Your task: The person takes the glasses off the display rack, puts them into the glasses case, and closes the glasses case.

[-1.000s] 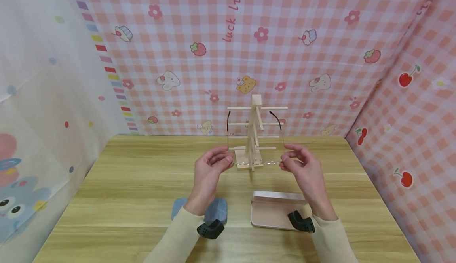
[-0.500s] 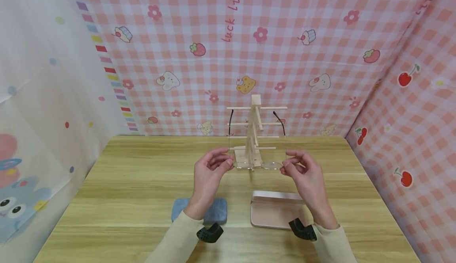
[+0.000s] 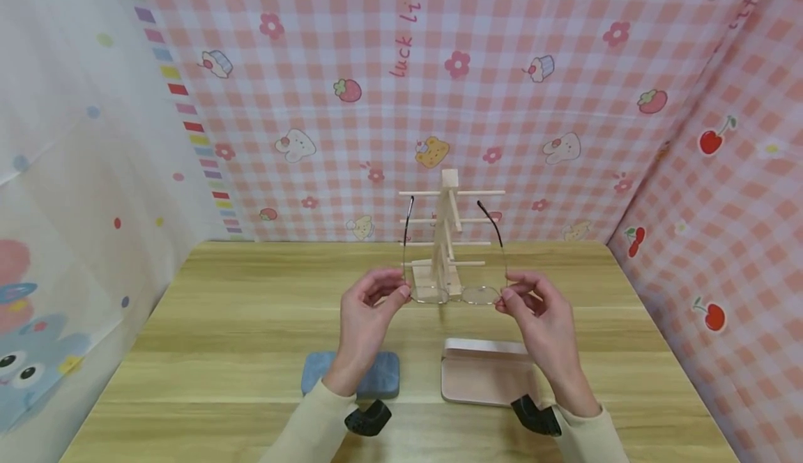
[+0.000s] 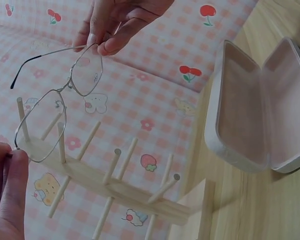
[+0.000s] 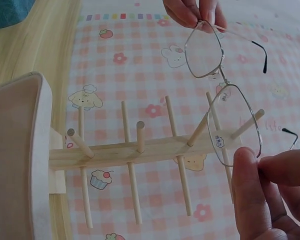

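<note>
With the wooden rack (image 3: 447, 240) standing behind them, keep the glasses (image 3: 455, 294) level above the table (image 3: 219, 323), your left hand (image 3: 366, 309) and right hand (image 3: 539, 313) each pinching a lens corner, though the clear lenses barely show against it.
</note>
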`<act>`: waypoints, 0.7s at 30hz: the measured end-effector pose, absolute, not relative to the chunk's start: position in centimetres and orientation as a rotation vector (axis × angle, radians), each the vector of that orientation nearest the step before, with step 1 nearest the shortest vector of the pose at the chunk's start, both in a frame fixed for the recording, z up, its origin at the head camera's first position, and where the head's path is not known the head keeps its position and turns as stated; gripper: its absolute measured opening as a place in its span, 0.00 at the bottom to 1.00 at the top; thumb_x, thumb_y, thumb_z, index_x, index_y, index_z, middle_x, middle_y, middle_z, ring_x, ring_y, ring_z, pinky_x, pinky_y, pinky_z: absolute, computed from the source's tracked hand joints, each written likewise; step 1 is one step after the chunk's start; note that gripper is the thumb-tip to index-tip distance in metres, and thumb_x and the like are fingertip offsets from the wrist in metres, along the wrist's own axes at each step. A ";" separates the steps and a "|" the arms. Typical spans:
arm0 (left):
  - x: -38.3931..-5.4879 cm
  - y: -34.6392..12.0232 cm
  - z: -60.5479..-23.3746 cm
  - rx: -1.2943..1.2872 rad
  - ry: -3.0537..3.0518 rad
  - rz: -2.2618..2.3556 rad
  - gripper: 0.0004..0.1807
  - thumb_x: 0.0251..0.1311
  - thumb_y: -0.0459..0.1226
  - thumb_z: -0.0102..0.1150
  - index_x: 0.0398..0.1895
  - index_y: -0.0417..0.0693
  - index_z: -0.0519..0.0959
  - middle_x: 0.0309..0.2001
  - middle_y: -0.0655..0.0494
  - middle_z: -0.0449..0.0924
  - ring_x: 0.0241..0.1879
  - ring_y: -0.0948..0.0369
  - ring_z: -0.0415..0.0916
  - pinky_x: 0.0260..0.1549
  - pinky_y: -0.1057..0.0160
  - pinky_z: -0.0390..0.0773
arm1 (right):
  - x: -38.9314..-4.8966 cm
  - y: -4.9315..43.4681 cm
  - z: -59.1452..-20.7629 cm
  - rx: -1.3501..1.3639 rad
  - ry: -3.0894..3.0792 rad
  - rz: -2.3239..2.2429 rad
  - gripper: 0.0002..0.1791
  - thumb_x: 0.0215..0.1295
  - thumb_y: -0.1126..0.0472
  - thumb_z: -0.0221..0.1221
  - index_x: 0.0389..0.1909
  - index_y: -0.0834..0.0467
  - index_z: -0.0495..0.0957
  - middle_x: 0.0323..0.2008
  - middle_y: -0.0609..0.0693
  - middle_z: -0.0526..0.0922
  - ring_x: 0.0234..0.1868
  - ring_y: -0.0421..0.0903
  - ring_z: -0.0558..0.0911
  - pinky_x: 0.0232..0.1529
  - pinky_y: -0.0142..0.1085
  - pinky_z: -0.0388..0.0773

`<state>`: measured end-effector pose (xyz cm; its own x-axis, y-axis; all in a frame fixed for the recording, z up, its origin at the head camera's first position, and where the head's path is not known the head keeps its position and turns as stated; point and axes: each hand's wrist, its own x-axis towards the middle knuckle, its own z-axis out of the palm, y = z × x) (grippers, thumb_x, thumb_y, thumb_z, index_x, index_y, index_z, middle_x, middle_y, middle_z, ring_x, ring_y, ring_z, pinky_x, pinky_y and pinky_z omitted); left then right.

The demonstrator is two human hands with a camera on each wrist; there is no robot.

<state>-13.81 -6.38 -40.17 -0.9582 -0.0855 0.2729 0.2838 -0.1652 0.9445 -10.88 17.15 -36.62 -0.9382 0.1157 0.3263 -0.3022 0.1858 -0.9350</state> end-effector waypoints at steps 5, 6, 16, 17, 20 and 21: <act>-13.3 -6.5 -39.5 -0.214 -1.878 -2.184 0.11 0.56 0.25 0.65 0.43 0.39 0.82 0.40 0.42 0.82 0.38 0.54 0.81 0.39 0.58 0.84 | -10.8 16.9 -36.8 0.243 -2.124 1.733 0.09 0.64 0.77 0.57 0.45 0.69 0.76 0.33 0.64 0.78 0.32 0.49 0.84 0.36 0.37 0.84; -13.0 -6.6 -39.1 -0.210 -1.885 -2.176 0.11 0.56 0.25 0.65 0.43 0.38 0.82 0.39 0.43 0.82 0.38 0.54 0.81 0.39 0.58 0.84 | -10.8 16.9 -36.9 0.260 -2.121 1.717 0.09 0.64 0.77 0.57 0.44 0.69 0.77 0.32 0.63 0.79 0.32 0.49 0.84 0.36 0.37 0.84; -12.3 -6.9 -38.4 -0.261 -1.815 -2.160 0.11 0.54 0.23 0.65 0.42 0.33 0.82 0.39 0.37 0.82 0.36 0.57 0.82 0.37 0.62 0.84 | -11.5 17.1 -38.2 0.478 -2.060 1.677 0.10 0.62 0.80 0.56 0.42 0.70 0.78 0.36 0.60 0.77 0.34 0.49 0.84 0.37 0.35 0.83; -12.5 -7.0 -38.7 -0.270 -1.806 -2.158 0.11 0.54 0.23 0.66 0.41 0.34 0.82 0.39 0.36 0.82 0.36 0.57 0.82 0.37 0.62 0.84 | -11.6 17.1 -38.3 0.497 -2.064 1.664 0.10 0.61 0.80 0.56 0.42 0.70 0.79 0.36 0.60 0.76 0.35 0.50 0.83 0.37 0.35 0.83; -12.8 -7.3 -39.4 -0.285 -1.790 -2.158 0.11 0.54 0.25 0.67 0.42 0.35 0.83 0.40 0.33 0.81 0.37 0.56 0.82 0.37 0.61 0.84 | -11.4 16.8 -37.8 0.512 -2.089 1.606 0.10 0.60 0.82 0.56 0.40 0.70 0.79 0.35 0.60 0.76 0.34 0.51 0.83 0.37 0.34 0.83; -12.9 -7.3 -39.8 -0.287 -1.786 -2.159 0.11 0.54 0.26 0.67 0.42 0.36 0.83 0.41 0.32 0.80 0.37 0.56 0.83 0.37 0.61 0.84 | -11.2 16.6 -37.3 0.513 -2.100 1.583 0.10 0.60 0.82 0.56 0.40 0.71 0.80 0.35 0.60 0.76 0.34 0.51 0.83 0.36 0.34 0.83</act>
<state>-12.92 -7.32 -39.76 -0.9274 -0.1188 0.3546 0.3706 -0.1644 0.9141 -11.21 16.60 -37.34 -0.8253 -0.0204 0.5643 -0.5481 0.2693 -0.7919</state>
